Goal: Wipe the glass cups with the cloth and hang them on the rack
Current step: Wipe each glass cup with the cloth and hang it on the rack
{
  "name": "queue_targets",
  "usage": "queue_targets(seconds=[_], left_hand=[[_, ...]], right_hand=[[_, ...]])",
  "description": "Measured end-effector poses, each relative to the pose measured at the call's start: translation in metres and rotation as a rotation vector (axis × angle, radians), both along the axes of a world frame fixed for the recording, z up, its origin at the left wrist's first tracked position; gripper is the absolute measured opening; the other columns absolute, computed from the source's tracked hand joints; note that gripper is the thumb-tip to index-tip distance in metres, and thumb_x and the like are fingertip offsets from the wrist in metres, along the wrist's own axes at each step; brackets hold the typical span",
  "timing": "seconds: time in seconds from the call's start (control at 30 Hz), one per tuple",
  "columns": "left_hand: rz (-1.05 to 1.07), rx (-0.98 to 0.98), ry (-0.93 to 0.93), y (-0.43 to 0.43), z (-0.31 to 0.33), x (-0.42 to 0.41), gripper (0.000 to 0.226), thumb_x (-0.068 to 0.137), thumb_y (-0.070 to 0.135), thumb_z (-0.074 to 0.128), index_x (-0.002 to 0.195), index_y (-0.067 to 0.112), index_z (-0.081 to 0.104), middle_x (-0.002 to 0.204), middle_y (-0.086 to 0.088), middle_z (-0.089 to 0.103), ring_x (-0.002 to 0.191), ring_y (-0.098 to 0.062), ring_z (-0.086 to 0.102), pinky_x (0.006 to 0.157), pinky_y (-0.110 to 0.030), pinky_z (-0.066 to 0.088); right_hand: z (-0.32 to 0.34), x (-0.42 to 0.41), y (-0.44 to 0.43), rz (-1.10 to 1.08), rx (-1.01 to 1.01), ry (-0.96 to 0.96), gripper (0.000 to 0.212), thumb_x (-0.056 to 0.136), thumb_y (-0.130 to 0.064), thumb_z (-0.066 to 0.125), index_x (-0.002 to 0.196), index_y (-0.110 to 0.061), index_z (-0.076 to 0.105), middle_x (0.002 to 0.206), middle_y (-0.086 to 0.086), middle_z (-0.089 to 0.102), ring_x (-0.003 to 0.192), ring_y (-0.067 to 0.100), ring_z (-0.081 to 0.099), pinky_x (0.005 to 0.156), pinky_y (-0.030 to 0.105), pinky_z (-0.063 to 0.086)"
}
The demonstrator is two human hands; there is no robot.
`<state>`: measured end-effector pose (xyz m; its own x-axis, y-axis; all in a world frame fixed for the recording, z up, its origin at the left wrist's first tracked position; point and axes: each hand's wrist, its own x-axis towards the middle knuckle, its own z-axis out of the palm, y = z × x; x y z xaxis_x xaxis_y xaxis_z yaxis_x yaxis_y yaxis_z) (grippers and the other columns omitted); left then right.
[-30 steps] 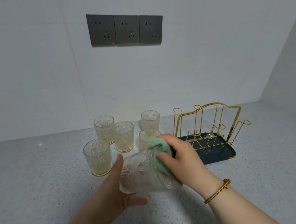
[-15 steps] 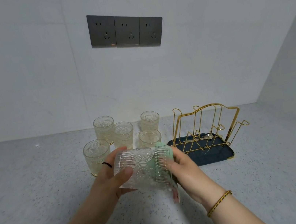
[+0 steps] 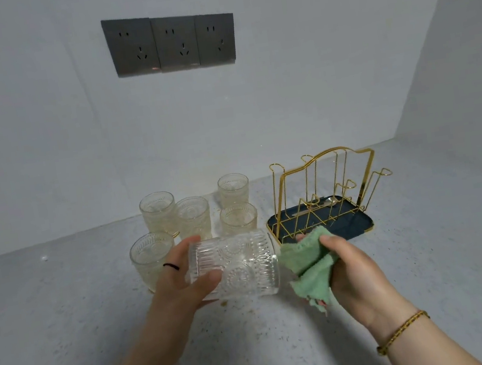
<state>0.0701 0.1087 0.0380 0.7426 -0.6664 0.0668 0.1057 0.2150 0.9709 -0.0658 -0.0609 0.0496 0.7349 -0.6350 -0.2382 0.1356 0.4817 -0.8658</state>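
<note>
speckled countertop: five glass cups are stood near its back edge, the gold rack to their right. a sixth cup is gripped sideways above the counter by the left hand, fingers curled round it, and the green cloth is pinched in the right hand just beside it.

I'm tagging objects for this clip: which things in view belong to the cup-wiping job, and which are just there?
Job: glass cup, sideways in the left hand; green cloth in the right hand; five cups standing on the counter; gold rack, nothing hung yet.
Just there: wall sockets; bracelet on the right wrist.
</note>
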Motion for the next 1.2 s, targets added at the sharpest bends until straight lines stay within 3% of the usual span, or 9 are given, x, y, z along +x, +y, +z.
queue_targets(seconds=[0.1,0.23,0.3,0.43,0.53,0.6,0.7,0.9,1.2], left_hand=[[0.003,0.009,-0.047,-0.008,-0.002,-0.001,0.06,0.048,0.026,0.08,0.099,0.042,0.054,0.114,0.008,0.057,0.084,-0.005,0.068,0.059,-0.02,0.055],[0.087,0.072,-0.154,-0.029,0.007,-0.007,0.049,0.073,0.005,0.068,0.098,0.042,0.05,0.107,0.023,0.05,0.077,-0.005,0.06,0.053,-0.012,0.051],[0.126,0.125,-0.21,-0.044,0.015,-0.009,0.052,0.075,0.001,0.066,0.099,0.043,0.049,0.11,0.02,0.049,0.077,-0.007,0.057,0.057,-0.015,0.051],[0.2,0.166,-0.279,-0.083,0.035,-0.014,0.056,0.071,0.003,0.076,0.096,0.047,0.051,0.125,0.004,0.049,0.111,-0.015,0.051,0.081,-0.032,0.051],[0.212,0.19,-0.329,-0.122,0.055,-0.016,0.053,0.072,0.003,0.074,0.098,0.043,0.052,0.128,-0.002,0.048,0.1,-0.012,0.056,0.061,-0.016,0.052],[0.233,0.225,-0.358,-0.149,0.071,-0.015,0.052,0.074,0.007,0.072,0.107,0.04,0.05,0.13,-0.001,0.044,0.11,-0.018,0.054,0.065,-0.023,0.054],[0.244,0.251,-0.365,-0.195,0.095,-0.014,0.058,0.076,0.013,0.071,0.124,0.035,0.048,0.141,-0.003,0.041,0.127,-0.016,0.04,0.071,-0.034,0.057],[0.209,0.319,-0.457,-0.28,0.139,-0.015,0.065,0.078,0.014,0.07,0.136,0.023,0.042,0.12,0.002,0.038,0.098,-0.015,0.05,0.065,-0.026,0.052],[0.073,0.596,-0.666,-0.374,0.142,-0.004,0.072,0.075,0.02,0.074,0.138,0.021,0.038,0.139,-0.007,0.042,0.102,-0.02,0.046,0.069,-0.032,0.05]], right_hand=[[-0.004,-0.011,-0.009,-0.042,0.026,0.014,0.021,0.091,-0.021,0.044,0.095,-0.009,0.061,0.099,0.013,0.063,0.089,0.026,0.058,0.072,0.035,0.047],[-0.004,-0.026,-0.03,-0.103,0.052,0.016,0.024,0.094,-0.025,0.041,0.088,-0.011,0.06,0.073,0.01,0.071,0.07,0.029,0.064,0.054,0.036,0.054],[-0.003,-0.032,-0.047,-0.135,-0.016,0.042,0.027,0.095,-0.024,0.04,0.084,-0.011,0.06,0.07,0.009,0.069,0.071,0.028,0.063,0.064,0.04,0.052],[0.006,-0.044,-0.089,-0.135,-0.1,0.064,0.024,0.095,-0.021,0.042,0.083,-0.011,0.061,0.076,0.009,0.068,0.074,0.025,0.063,0.076,0.041,0.05],[0.009,-0.055,-0.121,-0.1,-0.133,0.059,0.024,0.095,-0.02,0.041,0.084,-0.01,0.059,0.063,0.005,0.07,0.057,0.018,0.066,0.057,0.032,0.051],[0.011,-0.062,-0.14,-0.074,-0.147,0.053,0.024,0.095,-0.019,0.04,0.083,-0.01,0.059,0.054,0.001,0.069,0.049,0.013,0.065,0.048,0.027,0.051],[0.012,-0.068,-0.169,-0.024,-0.171,0.055,0.024,0.094,-0.021,0.04,0.086,-0.009,0.06,0.069,0.012,0.07,0.06,0.025,0.066,0.057,0.034,0.053],[0.0,-0.07,-0.205,0.033,-0.182,0.155,0.019,0.092,-0.023,0.046,0.093,-0.015,0.063,0.104,0.025,0.062,0.097,0.046,0.058,0.061,0.039,0.05],[-0.006,-0.069,-0.23,0.05,-0.176,0.207,0.021,0.094,-0.019,0.042,0.09,-0.015,0.062,0.109,0.024,0.057,0.098,0.048,0.056,0.06,0.044,0.054]])
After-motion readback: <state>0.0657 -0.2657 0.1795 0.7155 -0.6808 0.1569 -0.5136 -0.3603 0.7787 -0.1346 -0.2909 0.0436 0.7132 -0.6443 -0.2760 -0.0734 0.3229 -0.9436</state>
